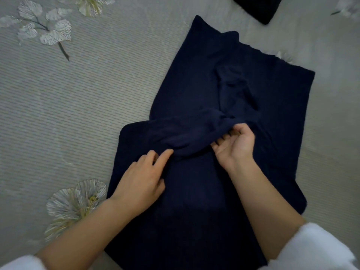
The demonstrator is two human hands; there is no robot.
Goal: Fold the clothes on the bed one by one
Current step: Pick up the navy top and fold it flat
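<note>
A dark navy garment lies spread on the bed, running from the near edge toward the far right. A bunched sleeve lies across its middle. My left hand rests flat on the cloth, its straight fingers touching the near edge of the sleeve. My right hand is turned palm up at the sleeve's right end. Its fingers are loosely curled against the fabric, with no cloth in the palm. It is slightly blurred.
The bedspread is grey with embroidered leaf and flower motifs at the far left and near left. Another dark folded item sits at the far edge, right of centre. White sleeves cover both my forearms at the bottom corners.
</note>
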